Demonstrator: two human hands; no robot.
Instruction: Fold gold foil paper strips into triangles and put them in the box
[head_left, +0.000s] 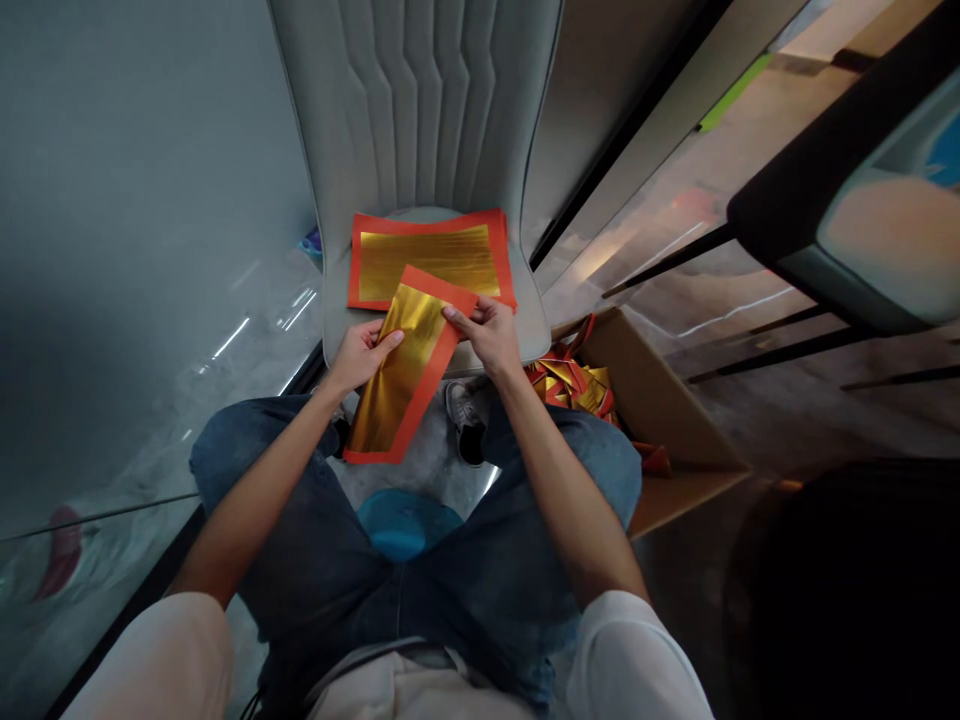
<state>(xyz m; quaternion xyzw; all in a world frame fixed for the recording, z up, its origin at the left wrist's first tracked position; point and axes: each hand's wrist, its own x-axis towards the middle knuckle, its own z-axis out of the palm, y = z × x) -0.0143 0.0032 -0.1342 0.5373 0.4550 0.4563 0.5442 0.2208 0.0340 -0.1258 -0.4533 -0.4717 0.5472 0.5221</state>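
Left hand [358,357] and right hand [493,335] pinching 1 sheet [405,375]
Gold with orange edges, it slants before other paper [427,258] on a chair [420,110], near a box [660,380].

A gray chair [420,110] with a ribbed back is standing straight ahead, while another chair [806,165] is resting on slim dark legs at right. A green strip [735,92] is showing at upper right, and a glossy floor [780,400] is gleaming nearby.
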